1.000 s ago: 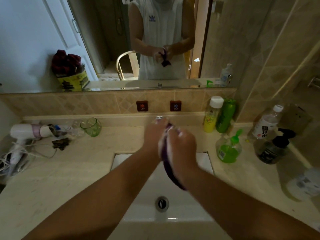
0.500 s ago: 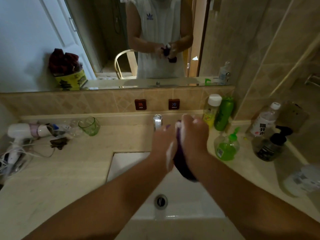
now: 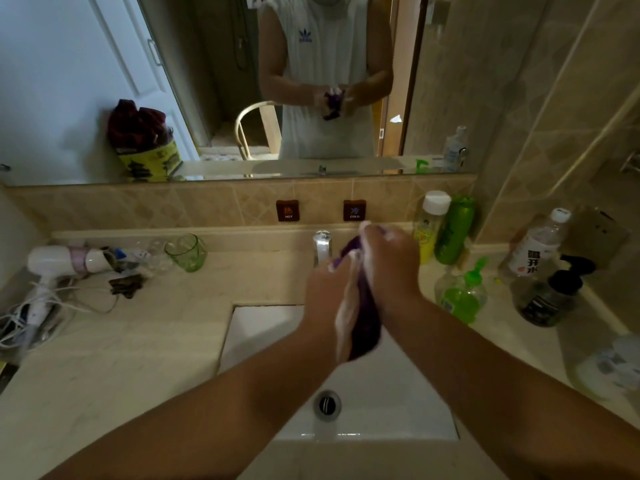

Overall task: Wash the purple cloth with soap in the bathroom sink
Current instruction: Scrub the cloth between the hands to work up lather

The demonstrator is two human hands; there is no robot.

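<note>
The purple cloth [image 3: 363,323] is bunched between my two hands above the white sink [image 3: 263,327], just in front of the chrome faucet [image 3: 321,245]. My left hand [image 3: 327,296] grips its left side and white soap foam streaks that hand's edge. My right hand [image 3: 389,265] is curled over the cloth's top and right side. A dark fold of the cloth hangs down below both hands. The drain [image 3: 327,404] lies beneath my forearms. No water runs from the faucet.
Right of the sink stand a green soap dispenser [image 3: 462,294], a dark pump bottle [image 3: 550,296], a water bottle [image 3: 538,244] and two green-yellow bottles [image 3: 453,230]. On the left counter lie a green glass [image 3: 187,252] and a white hair dryer [image 3: 59,265] with its cord.
Both hands with the cloth moved up and right toward the faucet, rubbing against each other; the right hand now sits higher over the cloth than one second ago.
</note>
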